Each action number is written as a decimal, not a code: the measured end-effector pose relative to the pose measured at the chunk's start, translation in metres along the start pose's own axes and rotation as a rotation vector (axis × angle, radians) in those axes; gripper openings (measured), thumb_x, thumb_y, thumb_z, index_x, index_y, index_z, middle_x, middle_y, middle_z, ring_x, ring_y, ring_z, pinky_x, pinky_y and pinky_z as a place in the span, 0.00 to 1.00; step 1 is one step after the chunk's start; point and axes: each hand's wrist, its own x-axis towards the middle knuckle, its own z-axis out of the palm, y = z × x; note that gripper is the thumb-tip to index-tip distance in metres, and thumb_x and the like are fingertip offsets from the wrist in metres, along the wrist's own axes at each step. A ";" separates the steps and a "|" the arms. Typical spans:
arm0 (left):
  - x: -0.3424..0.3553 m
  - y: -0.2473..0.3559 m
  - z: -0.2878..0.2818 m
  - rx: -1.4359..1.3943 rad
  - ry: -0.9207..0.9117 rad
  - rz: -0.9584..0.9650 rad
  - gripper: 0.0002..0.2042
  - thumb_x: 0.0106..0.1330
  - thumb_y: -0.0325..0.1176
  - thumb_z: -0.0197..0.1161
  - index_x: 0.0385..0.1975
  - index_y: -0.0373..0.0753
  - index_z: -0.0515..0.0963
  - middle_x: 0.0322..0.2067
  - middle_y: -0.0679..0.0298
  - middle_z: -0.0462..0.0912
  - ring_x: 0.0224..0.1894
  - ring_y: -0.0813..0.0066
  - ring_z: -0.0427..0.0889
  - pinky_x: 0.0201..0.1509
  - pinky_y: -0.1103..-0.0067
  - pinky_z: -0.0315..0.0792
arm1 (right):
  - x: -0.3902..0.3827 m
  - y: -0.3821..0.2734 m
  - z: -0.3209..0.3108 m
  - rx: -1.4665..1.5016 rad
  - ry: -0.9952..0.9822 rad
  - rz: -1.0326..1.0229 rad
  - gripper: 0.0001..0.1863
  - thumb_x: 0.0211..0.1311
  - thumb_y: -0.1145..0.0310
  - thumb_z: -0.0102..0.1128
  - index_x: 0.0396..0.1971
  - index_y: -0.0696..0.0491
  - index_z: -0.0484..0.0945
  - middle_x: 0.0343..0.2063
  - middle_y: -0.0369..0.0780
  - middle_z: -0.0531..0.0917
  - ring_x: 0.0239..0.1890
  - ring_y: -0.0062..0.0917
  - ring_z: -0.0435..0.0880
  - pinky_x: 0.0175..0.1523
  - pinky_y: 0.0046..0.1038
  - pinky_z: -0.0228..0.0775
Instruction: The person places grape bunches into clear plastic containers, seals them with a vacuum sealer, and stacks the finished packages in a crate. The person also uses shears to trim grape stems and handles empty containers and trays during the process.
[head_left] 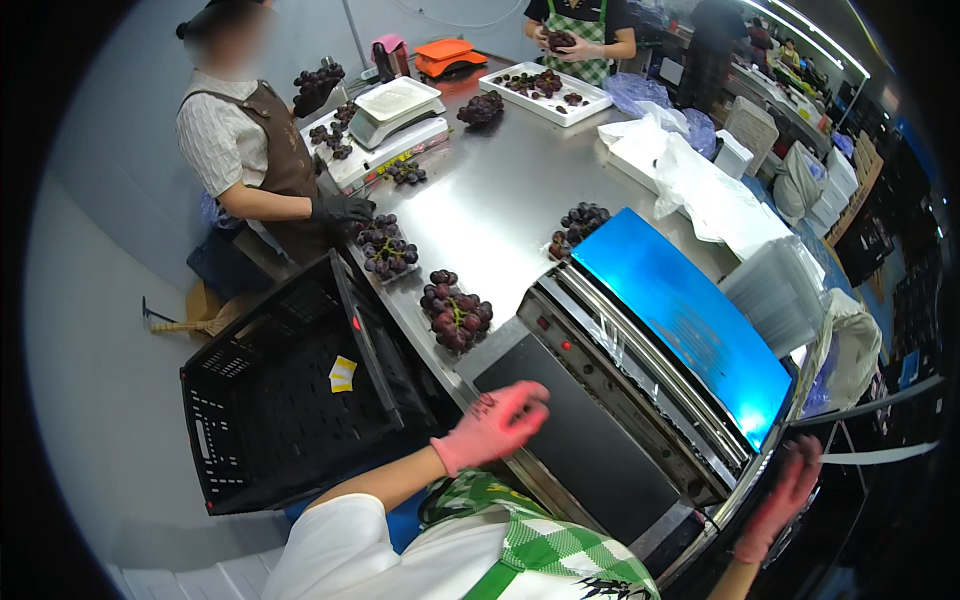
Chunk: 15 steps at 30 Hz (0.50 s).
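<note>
Left hand [497, 422]: fingers half-curled, nothing visibly held!
Right hand [785, 497]: fingers apart, blurred, seemingly empty.
Nearest grapes [457, 314]: desk [470, 225] edge, beside the wrapping machine [618, 388]; a careless left sweep could topple them into the crate [280, 425]!

There are two near hands [495, 424] [783, 497], one wrapping machine [590, 430].

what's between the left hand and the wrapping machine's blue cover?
Head view, going from the left hand: dark flat plate, control panel with a lit red light, then long metal bars.
</note>
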 end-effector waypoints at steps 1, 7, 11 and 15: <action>0.003 -0.005 -0.021 0.116 0.122 -0.026 0.14 0.61 0.34 0.55 0.44 0.37 0.68 0.32 0.60 0.77 0.32 0.72 0.78 0.37 0.77 0.72 | -0.009 -0.015 0.033 0.097 -0.158 0.036 0.17 0.64 0.69 0.47 0.50 0.60 0.69 0.49 0.41 0.72 0.50 0.25 0.72 0.56 0.26 0.62; 0.070 -0.146 -0.176 0.780 0.514 -0.167 0.15 0.60 0.35 0.53 0.46 0.40 0.67 0.41 0.54 0.73 0.37 0.58 0.77 0.41 0.70 0.71 | -0.080 -0.101 0.194 0.535 -0.868 0.323 0.16 0.64 0.76 0.46 0.51 0.57 0.67 0.43 0.42 0.76 0.38 0.23 0.79 0.45 0.25 0.72; 0.118 -0.230 -0.232 0.680 0.289 -0.518 0.16 0.58 0.31 0.54 0.47 0.40 0.68 0.39 0.54 0.74 0.36 0.60 0.77 0.39 0.71 0.71 | -0.108 -0.131 0.261 0.578 -1.079 0.489 0.15 0.62 0.75 0.49 0.49 0.58 0.69 0.42 0.39 0.77 0.40 0.18 0.77 0.47 0.20 0.68; 0.136 -0.217 -0.246 0.438 0.099 -0.656 0.16 0.55 0.29 0.54 0.45 0.39 0.72 0.34 0.52 0.78 0.38 0.62 0.77 0.39 0.72 0.71 | -0.111 -0.143 0.296 0.410 -1.162 0.518 0.16 0.60 0.71 0.51 0.47 0.60 0.70 0.40 0.38 0.77 0.42 0.16 0.74 0.48 0.20 0.65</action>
